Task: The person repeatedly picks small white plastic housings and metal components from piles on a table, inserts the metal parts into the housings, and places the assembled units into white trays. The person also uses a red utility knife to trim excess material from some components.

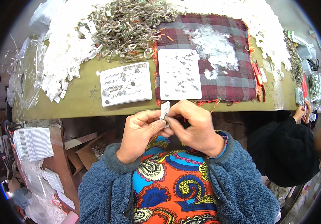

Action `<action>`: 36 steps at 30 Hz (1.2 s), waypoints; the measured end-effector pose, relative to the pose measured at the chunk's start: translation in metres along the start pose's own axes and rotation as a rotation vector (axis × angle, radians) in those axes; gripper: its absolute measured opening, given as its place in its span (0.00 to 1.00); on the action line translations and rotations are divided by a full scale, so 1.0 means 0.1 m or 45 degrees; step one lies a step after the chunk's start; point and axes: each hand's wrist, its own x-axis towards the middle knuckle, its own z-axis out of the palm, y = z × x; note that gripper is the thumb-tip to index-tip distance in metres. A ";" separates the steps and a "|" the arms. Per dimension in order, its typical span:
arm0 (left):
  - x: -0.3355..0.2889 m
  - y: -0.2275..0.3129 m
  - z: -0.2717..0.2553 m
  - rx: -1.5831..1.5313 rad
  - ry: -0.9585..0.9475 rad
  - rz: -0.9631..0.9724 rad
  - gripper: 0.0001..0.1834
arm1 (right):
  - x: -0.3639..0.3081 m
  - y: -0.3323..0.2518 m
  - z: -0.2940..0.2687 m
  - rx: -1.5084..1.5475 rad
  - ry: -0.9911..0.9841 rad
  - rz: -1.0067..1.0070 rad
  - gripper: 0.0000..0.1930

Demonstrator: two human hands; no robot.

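Close to the table's front edge, my left hand (140,130) pinches a small white rectangular piece (165,108) between thumb and fingers, holding it upright. My right hand (196,127) is closed at the same piece, its thumb and fingertips meeting at the lower end. A little metallic bit seems to show there, too small to name. Just beyond my hands lies a white card (180,67) with small shiny pieces scattered on it. To its left is a stack of white cards (126,98), the top one bearing rows of small round greyish pieces.
A plaid cloth (220,89) carries a heap of translucent bits (220,48). Behind are tangled grey looped cords (126,30) and white-piece piles (65,48). Red-handled pliers (257,74) lie at right. A co-worker (291,149) sits farther right. Card stacks (33,143) stand lower left.
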 end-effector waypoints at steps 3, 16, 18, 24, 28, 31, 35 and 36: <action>0.06 0.03 0.02 -0.051 -0.046 -0.083 0.15 | 0.01 0.11 -0.30 -0.342 0.304 -0.068 0.06; 0.23 0.05 -0.05 -0.216 -0.173 -0.127 0.12 | 0.28 0.28 -0.15 -0.651 0.167 -0.146 0.13; 0.22 0.05 -0.08 -0.222 -0.169 -0.144 0.13 | 0.30 0.27 -0.13 -0.674 0.145 -0.129 0.13; 0.25 0.04 -0.16 -0.245 -0.207 -0.174 0.12 | 0.35 0.25 -0.16 -0.518 0.276 -0.035 0.10; 0.25 0.06 -0.18 -0.275 -0.225 -0.175 0.10 | 0.45 0.29 -0.21 -0.606 0.316 -0.004 0.09; 0.26 0.06 -0.17 -0.271 -0.227 -0.158 0.10 | 0.54 0.32 -0.28 -0.676 0.360 0.022 0.08; 0.27 0.06 -0.17 -0.274 -0.249 -0.143 0.10 | 0.65 0.40 -0.25 -0.616 0.310 -0.024 0.09; 0.27 0.06 -0.17 -0.246 -0.240 -0.152 0.10 | 0.66 0.41 -0.23 -0.644 0.292 -0.068 0.09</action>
